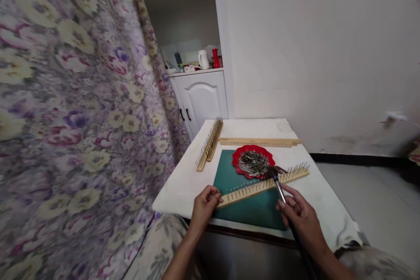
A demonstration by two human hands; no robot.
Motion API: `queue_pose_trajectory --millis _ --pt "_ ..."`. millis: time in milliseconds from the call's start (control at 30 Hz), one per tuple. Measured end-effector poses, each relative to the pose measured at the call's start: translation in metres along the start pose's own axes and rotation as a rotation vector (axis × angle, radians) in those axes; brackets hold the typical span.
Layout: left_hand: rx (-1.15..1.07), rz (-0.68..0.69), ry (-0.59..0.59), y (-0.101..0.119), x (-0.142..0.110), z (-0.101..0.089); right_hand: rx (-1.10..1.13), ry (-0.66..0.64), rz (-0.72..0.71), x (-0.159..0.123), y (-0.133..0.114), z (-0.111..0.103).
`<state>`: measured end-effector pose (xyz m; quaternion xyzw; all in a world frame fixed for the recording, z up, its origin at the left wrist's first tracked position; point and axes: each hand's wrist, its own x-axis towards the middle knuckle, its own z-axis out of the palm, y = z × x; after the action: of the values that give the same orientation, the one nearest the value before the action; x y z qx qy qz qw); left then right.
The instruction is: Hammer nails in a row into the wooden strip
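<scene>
My left hand (pixel 205 205) is closed at the near left end of a wooden strip (pixel 251 191), its fingers pinched there. Two rows of nails stand upright along the strip, which lies slantwise over a green mat (pixel 246 214). In my right hand (pixel 300 212) is a claw hammer (pixel 280 190), gripped by its handle. The hammer's dark head is over the strip, right of its middle; whether it touches a nail I cannot tell. Just behind the strip, a red scalloped plate (pixel 235 160) holds a heap of loose nails (pixel 253 163).
Two strips studded with nails (pixel 210 144) lie at the table's left. Bare wooden strips (pixel 259 141) lie across the back. The table has a white cover (pixel 183 188). A floral curtain (pixel 82 118) hangs at left; a white cabinet (pixel 205 96) and a wall stand behind.
</scene>
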<state>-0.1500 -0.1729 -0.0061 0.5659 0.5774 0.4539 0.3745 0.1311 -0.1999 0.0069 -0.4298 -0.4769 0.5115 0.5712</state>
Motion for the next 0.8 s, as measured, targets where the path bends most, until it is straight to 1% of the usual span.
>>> queue_pose_trajectory --millis 167,267,467,633,800 --pt "0.149 0.065 0.05 0.0 -0.002 0.001 -0.014 -0.002 0.022 -0.003 0.0 0.004" --pt "0.17 0.061 0.084 -0.002 -0.001 0.003 -0.026 0.004 0.028 -0.005 0.001 0.006" --pt "0.161 0.056 0.075 -0.01 0.001 0.005 -0.076 -0.014 0.029 -0.008 0.005 0.007" --pt "0.205 0.068 0.077 -0.011 0.001 0.008 -0.081 -0.017 0.025 -0.009 0.006 0.009" --pt "0.241 0.131 0.059 -0.01 0.0 0.008 -0.063 -0.029 0.034 -0.01 0.008 0.011"
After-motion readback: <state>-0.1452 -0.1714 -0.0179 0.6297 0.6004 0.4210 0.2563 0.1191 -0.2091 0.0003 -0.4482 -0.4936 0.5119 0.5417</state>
